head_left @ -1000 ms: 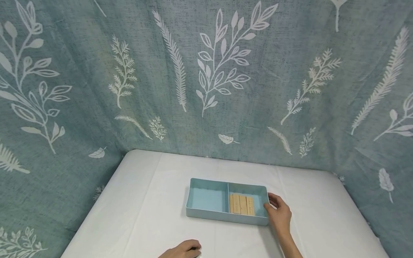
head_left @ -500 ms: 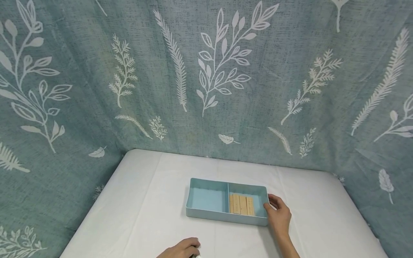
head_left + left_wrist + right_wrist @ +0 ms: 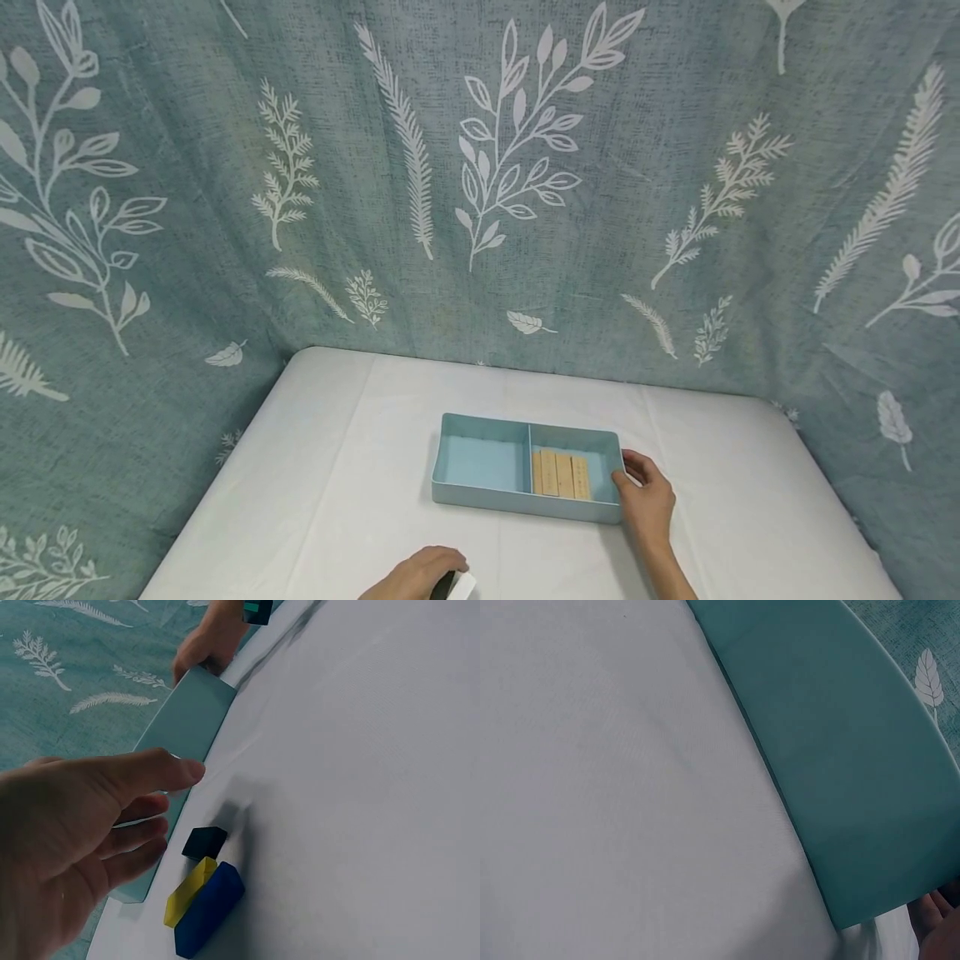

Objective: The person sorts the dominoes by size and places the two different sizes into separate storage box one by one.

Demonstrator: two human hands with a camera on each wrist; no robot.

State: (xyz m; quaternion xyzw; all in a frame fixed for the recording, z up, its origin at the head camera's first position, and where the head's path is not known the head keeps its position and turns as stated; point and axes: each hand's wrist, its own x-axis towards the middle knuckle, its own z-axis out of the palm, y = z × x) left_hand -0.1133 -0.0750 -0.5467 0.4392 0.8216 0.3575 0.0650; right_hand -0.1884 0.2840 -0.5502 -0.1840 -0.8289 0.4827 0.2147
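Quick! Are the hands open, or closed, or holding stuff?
Left hand: can't tell if it's open or holding something.
Right hand: holding one end of the light blue box.

The head view is bright and evenly lit, with a soft shadow on the tabletop (image 3: 397,454) at lower right. Both wrist views are dimmer: soft-edged shadows lie at centre in the left one, bottom centre beside the box (image 3: 832,765) in the right.

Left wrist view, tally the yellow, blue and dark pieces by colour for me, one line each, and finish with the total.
Yellow piece: 1
Blue piece: 1
Dark piece: 1
Total: 3
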